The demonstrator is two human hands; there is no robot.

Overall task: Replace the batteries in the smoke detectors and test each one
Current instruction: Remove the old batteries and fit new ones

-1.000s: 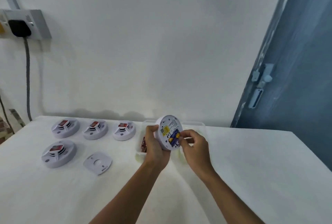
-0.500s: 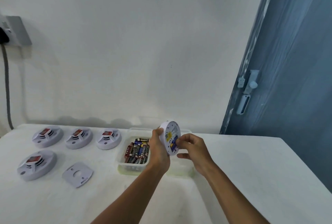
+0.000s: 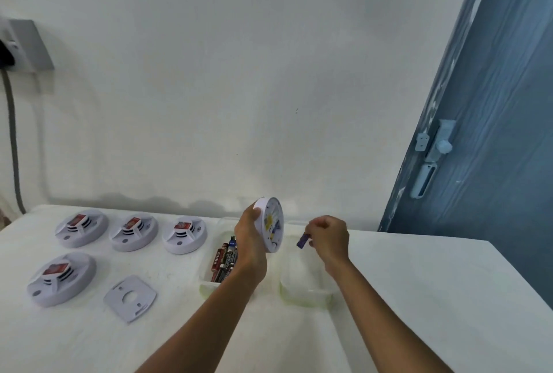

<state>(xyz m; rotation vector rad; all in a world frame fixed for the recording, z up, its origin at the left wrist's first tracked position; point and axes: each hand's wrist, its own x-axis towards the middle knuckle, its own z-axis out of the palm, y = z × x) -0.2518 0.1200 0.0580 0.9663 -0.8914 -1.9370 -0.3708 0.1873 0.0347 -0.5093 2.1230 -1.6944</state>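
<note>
White moulded plastic makes up the smoke detector [image 3: 270, 224] that the left hand [image 3: 250, 241] holds up on edge above the counter [image 3: 404, 297], fingers curled round its rim, its labelled back turned toward the right hand [image 3: 329, 238]. That hand's fingers pinch a small purple battery [image 3: 302, 241], clear of the detector and hanging over the empty clear tub [image 3: 305, 291]. Beside it, a second clear tub [image 3: 209, 282] holds a loose heap of red and black cylindrical batteries [image 3: 224, 259].

Judging by this, the old cell is out and bound for the empty tub. To do it well, lower it in rather than toss it, keep spent and fresh cells apart, and hold the detector's open back facing up so the polarity marks can be read before the new cell goes in.

Four more detectors [image 3: 80, 229] sit face up on the left, round domes with slatted vents and red labels, smooth and matte. A flat squarish mounting plate [image 3: 130, 297] with rounded corners lies near them. The counter surface looks like slightly rumpled white cloth
</note>
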